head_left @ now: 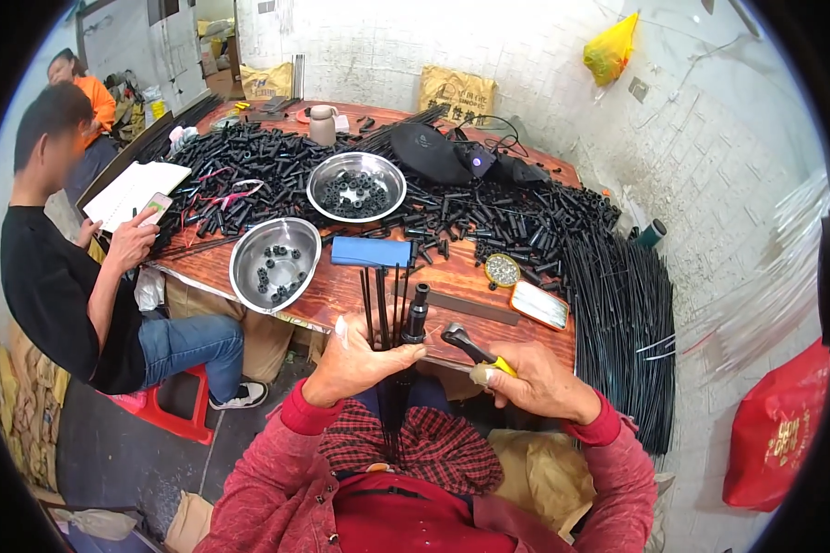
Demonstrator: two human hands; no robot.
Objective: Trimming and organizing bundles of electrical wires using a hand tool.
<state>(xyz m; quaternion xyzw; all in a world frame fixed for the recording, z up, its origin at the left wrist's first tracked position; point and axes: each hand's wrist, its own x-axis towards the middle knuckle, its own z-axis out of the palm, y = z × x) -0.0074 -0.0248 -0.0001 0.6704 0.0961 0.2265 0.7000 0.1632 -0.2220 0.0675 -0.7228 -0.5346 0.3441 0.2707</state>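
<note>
My left hand is closed around several thin black rods, which stand upright and run down toward my lap. A black tubular fitting with a stepped, narrower top is gripped in the same hand, at the thumb side. My right hand is wrapped around the yellow handle of a pair of pliers. The dark head of the pliers points left toward the fitting, apart from it. Both hands are just off the table's near edge. White tape or wrapping shows on fingers of both hands.
Heaped black tubular parts cover the table's far side. Two steel bowls hold small black rings. Nearby lie a blue case, a yellow tin, a dark bar and long rods. A person sits left with a notebook.
</note>
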